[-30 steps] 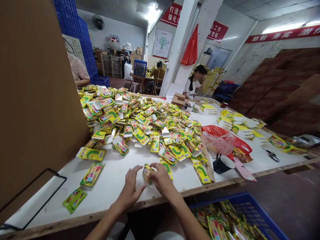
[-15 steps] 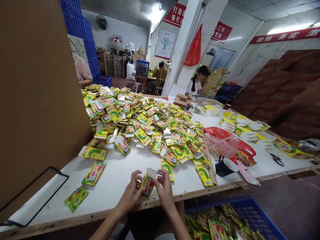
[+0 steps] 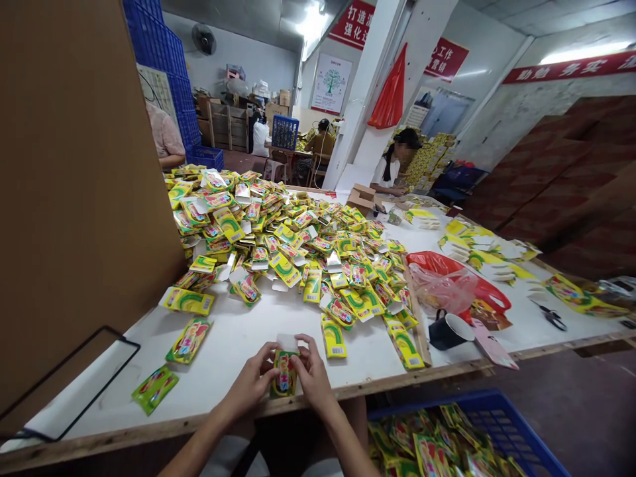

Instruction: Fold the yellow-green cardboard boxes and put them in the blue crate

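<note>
Both hands hold one small yellow-green carton upright at the near edge of the white table. My left hand pinches its left side and my right hand its right side, fingers curled at its white top flap. A big pile of the same cartons covers the table beyond. Loose flat packets lie to the left, and another packet sits nearer the edge.
A brown cardboard sheet stands at the left. A blue crate of packets sits low right. A black mug, red plastic bag and scissors lie to the right. People sit at tables farther back.
The carton went from lying under my fingers on the table to being held upright between both hands, which drew slightly nearer the table's edge. Its white flap now stands up.
</note>
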The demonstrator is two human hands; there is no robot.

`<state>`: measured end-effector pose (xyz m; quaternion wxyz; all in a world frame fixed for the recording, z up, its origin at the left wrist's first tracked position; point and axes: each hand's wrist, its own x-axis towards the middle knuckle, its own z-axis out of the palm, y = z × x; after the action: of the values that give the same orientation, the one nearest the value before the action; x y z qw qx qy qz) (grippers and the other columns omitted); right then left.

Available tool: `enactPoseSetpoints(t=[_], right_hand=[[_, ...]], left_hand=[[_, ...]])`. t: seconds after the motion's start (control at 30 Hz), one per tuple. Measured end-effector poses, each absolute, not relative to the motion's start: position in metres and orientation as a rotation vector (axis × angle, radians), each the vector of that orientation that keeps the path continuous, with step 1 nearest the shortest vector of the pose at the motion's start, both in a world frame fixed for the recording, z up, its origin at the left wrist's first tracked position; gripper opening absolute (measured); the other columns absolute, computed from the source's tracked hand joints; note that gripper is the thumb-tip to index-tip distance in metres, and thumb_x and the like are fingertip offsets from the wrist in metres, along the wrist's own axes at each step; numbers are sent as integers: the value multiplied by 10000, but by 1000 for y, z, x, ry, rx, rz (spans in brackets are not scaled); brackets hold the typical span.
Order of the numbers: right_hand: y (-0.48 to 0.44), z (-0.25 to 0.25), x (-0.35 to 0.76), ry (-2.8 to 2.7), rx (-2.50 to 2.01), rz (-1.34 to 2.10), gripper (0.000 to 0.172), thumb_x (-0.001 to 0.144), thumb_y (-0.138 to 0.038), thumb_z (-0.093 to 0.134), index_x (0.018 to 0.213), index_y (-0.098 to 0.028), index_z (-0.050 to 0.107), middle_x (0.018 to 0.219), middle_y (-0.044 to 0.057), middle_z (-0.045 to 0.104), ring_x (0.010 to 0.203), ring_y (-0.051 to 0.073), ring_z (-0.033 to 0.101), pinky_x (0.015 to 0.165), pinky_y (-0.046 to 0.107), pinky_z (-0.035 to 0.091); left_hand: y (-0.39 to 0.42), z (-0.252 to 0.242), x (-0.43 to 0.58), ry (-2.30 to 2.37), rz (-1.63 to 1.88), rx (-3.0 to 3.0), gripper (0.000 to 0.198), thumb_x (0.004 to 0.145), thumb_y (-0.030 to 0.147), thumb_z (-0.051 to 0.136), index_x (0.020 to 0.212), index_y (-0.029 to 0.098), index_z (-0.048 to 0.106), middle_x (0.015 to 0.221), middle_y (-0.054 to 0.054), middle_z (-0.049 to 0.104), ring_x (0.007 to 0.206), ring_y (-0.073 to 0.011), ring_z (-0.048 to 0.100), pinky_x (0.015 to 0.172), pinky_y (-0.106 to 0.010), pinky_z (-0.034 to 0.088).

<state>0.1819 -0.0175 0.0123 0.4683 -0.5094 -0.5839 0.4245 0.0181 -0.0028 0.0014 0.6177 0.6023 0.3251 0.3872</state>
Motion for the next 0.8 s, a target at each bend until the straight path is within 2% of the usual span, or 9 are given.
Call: enactPoseSetpoints(t=[0.1,0.2,0.3,0.37,0.47,0.63,0.8], right_hand=[[-22,7,181,-1348,-1235,1031,270,848,-329,525,1091,-212,543,854,29,681,775,179,640,699,289,508],[-19,4,185,-1380,-1294,939,172,825,-333,554,887,-185,613,773,26,669,734,173,622,672,271,496],[-12,3,185,-1417,-1333,878,176,815,-325,563,794,-171,645,736,29,668,712,170,610,663,270,489],[-10,3,182,-1378,-1325,844,158,815,-311,565,802,-172,638,757,32,667,733,169,613,682,271,492],[-12,4,175,-1294,-1283,814,139,826,-282,556,917,-188,606,833,30,666,786,161,626,731,273,496],[-19,11,172,-1454,-1277,826,142,817,-282,579,891,-188,656,892,48,674,846,178,623,734,270,492],[-18,17,174,-1488,-1297,778,178,847,-290,535,890,-183,670,863,49,678,809,171,622,723,272,490]], left_hand=[[-3,3,17,722,915,1370,271,803,224,509,1073,200,496,878,-33,644,775,-171,632,715,-293,513],[-4,4,22,802,995,1394,257,784,203,504,1036,189,548,1037,-75,635,982,-221,605,849,-357,496],[-4,2,28,913,1113,1464,191,797,214,477,941,182,599,1169,-95,582,1128,-236,529,956,-387,441],[-5,1,31,906,1172,1449,199,816,217,463,978,190,575,1155,-89,590,1097,-214,550,959,-380,443],[-8,0,33,905,1212,1396,233,827,224,468,1053,201,521,1092,-69,621,1012,-188,595,914,-357,474],[-11,3,30,1012,1194,1475,179,827,291,497,915,181,606,968,-65,654,950,-203,606,866,-338,484],[-11,3,33,1085,1217,1426,192,816,309,520,919,183,623,949,-54,668,903,-193,619,836,-320,486]])
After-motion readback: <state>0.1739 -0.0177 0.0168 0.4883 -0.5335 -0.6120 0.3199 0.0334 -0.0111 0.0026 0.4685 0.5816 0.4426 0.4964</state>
